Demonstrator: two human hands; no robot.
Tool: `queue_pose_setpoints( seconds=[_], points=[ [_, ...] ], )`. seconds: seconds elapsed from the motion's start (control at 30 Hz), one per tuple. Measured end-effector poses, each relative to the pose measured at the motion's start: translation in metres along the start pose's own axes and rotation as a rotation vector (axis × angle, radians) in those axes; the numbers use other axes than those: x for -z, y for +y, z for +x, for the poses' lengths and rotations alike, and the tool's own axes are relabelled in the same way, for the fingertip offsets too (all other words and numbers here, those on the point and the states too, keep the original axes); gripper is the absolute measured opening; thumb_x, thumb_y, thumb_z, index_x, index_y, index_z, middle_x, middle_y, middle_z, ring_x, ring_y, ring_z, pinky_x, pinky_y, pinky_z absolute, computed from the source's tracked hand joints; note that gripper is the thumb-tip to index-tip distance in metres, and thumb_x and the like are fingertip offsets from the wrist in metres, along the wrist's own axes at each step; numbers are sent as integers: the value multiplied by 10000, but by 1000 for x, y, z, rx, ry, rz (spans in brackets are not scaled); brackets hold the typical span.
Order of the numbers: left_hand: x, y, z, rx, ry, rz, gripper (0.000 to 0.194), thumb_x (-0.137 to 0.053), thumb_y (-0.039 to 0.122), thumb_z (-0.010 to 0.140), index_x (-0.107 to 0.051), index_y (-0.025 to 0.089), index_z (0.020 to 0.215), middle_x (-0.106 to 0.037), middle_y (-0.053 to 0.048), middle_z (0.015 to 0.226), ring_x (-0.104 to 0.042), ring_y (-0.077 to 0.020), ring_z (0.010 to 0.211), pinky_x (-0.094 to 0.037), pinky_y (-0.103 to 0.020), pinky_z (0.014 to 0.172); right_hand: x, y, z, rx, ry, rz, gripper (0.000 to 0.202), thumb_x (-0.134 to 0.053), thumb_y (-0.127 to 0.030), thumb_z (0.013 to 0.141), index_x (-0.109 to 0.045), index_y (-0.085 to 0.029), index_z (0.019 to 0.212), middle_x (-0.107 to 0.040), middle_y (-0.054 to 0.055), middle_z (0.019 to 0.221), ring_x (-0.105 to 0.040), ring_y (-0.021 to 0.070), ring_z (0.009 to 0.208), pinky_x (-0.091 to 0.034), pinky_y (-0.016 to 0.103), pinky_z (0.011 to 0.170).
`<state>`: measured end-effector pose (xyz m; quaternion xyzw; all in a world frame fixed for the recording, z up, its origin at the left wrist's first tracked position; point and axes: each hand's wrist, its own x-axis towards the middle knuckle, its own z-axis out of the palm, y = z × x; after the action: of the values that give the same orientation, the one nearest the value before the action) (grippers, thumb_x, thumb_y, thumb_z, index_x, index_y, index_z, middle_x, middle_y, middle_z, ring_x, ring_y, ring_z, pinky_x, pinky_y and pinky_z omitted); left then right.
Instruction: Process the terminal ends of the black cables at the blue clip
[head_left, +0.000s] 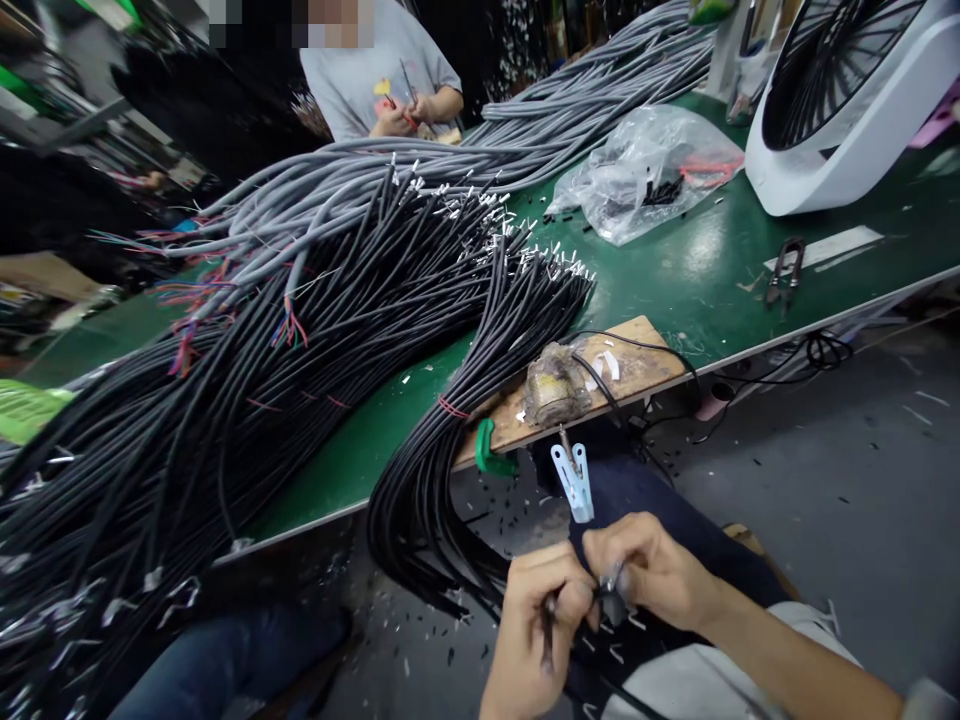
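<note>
My left hand (541, 615) is closed round a dark cable or thin tool, blurred, low in the view. Close beside it, my right hand (645, 570) pinches a dark piece whose shape is hard to make out. Just above the hands, a light blue clothespin (573, 482) hangs from a metal rod on a tape-wrapped block (555, 385). That block sits on a wooden board (645, 345) at the table edge. To the left, a bundle of black cables (420, 450), tied with a red band, droops over the edge. White-tipped cable ends lie below my hands on my lap.
On the green table (697, 250) lie grey cables (337, 165), more black cables (247, 400), a plastic bag (637, 175), snips (786, 270) and a white fan (840, 110). A green clamp (493, 450) grips the board. A person (375, 70) works across the table.
</note>
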<state>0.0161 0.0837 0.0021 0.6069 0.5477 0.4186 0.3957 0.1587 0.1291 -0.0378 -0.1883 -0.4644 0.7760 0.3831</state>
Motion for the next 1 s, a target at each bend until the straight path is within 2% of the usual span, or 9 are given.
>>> queue_pose_setpoints(
  seconds=[0.07,0.17,0.23,0.33,0.4,0.47,0.63,0.77,1.0],
  points=[
    [2,-2,4,-46,-1,-71,407,-531,428,899,-593,163,595,-519,-9,541,-470,-126,526,-340,-242,533,0,7,2,-203,26,261,540,-657,-667,689,-531,-172,513,-443,-31,464,-349,76,385,-255,216,382],
    [0,-5,6,-48,72,-101,297,-610,378,854,-595,167,645,-528,-8,600,-475,-131,572,-341,-235,544,8,4,9,-359,13,240,486,-726,-583,644,-554,-154,494,-466,-39,413,-308,47,306,-203,192,320],
    [-3,-4,4,-26,128,-82,270,-637,334,834,-574,166,632,-505,-2,613,-475,-132,591,-346,-236,562,19,-7,18,-340,31,72,449,-732,-539,652,-588,-142,498,-496,-29,407,-349,54,309,-226,188,326],
    [-5,0,0,-3,198,-57,230,-665,270,807,-572,164,625,-487,5,618,-474,-131,600,-349,-234,570,32,-28,36,-207,193,-159,423,-699,-507,719,-619,-138,528,-540,-17,443,-414,69,380,-281,192,391],
    [-5,2,-1,-18,230,-71,195,-679,254,793,-590,165,644,-489,7,628,-477,-130,604,-355,-229,571,32,-39,48,-108,267,-277,427,-680,-489,761,-611,-137,530,-528,-27,472,-404,69,438,-289,198,437],
    [-4,2,0,-38,265,-102,174,-688,253,786,-604,168,660,-491,11,631,-479,-126,602,-361,-222,568,26,-44,57,-68,245,-324,433,-702,-491,752,-599,-132,532,-483,-44,483,-369,67,471,-274,201,456],
    [-4,-7,8,-47,336,-173,151,-684,261,787,-627,175,677,-522,12,625,-485,-112,569,-363,-193,525,6,-35,59,-154,135,91,502,-634,-601,774,-674,-108,689,-566,-1,561,-471,91,512,-365,206,502],
    [-10,-10,14,4,353,-213,214,-697,334,770,-651,168,643,-547,-5,613,-493,-122,563,-376,-201,525,-1,-23,57,-194,146,421,469,-661,-571,774,-699,-104,772,-610,27,601,-490,89,482,-385,201,475],
    [-20,-2,19,103,373,-269,306,-702,432,757,-678,164,612,-586,-29,641,-531,-146,610,-410,-223,576,-2,-18,60,-212,123,570,430,-711,-532,751,-689,-103,736,-597,26,594,-473,76,477,-369,183,474]
  ],
)
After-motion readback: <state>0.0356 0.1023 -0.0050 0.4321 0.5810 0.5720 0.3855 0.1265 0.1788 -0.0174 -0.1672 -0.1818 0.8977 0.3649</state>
